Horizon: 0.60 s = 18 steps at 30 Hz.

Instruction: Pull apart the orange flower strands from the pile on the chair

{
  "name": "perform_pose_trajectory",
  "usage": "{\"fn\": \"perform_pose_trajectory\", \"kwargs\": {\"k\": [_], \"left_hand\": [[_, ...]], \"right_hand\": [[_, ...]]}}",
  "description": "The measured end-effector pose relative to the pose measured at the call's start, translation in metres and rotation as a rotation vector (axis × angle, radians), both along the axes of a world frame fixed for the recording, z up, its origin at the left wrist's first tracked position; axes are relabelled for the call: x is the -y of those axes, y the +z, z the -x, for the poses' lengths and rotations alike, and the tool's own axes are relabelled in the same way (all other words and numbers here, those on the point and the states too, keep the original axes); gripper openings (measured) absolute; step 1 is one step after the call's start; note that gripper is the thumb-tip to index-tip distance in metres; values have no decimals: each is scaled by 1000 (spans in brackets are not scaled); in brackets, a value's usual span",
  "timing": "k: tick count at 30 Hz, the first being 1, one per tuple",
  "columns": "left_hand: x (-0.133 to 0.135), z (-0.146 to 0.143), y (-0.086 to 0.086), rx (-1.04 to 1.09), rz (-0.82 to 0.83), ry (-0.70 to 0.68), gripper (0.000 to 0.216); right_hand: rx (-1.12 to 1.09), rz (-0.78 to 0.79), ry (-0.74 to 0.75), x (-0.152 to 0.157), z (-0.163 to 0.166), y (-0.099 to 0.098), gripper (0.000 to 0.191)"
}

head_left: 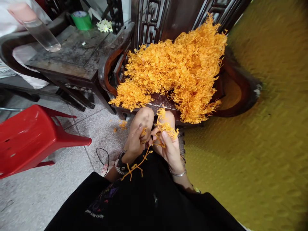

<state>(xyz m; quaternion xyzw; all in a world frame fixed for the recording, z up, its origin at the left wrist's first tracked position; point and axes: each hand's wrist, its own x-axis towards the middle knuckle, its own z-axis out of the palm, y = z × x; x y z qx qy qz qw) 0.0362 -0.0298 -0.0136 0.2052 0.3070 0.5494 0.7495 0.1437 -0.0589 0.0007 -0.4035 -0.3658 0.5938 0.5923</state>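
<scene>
pile (pixel 178 72): on the chair seat (pixel 158 100), ahead of the knees
hands: left hand (pixel 134 141) just left of right hand (pixel 169 148), sprig (pixel 166 126) between them, above the lap
stool (pixel 31 138): on the floor, far left
worktop (pixel 69 54): left of the chair, glass (pixel 42 32) on it

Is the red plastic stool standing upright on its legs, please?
No, the red stool lies tipped on its side on the floor, its legs pointing sideways.

Dark wooden chair seat (pixel 158 100) under heaped orange sprigs (pixel 178 70).
</scene>
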Motion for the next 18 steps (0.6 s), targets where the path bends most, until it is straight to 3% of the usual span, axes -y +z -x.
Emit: {"fn": "perform_pose_trajectory", "kwargs": {"k": [5,9,18], "left_hand": [[-2,4,10,24,-14,89,52],[-3,8,10,52,11,61,49],[2,7,-5,-64,-100,-69,37]], "right_hand": [[347,-93,-105,2,-11,-4,18],[557,-184,-188,-1,-15,0,16],[718,-215,-241,-5,-18,-7,15]]}}
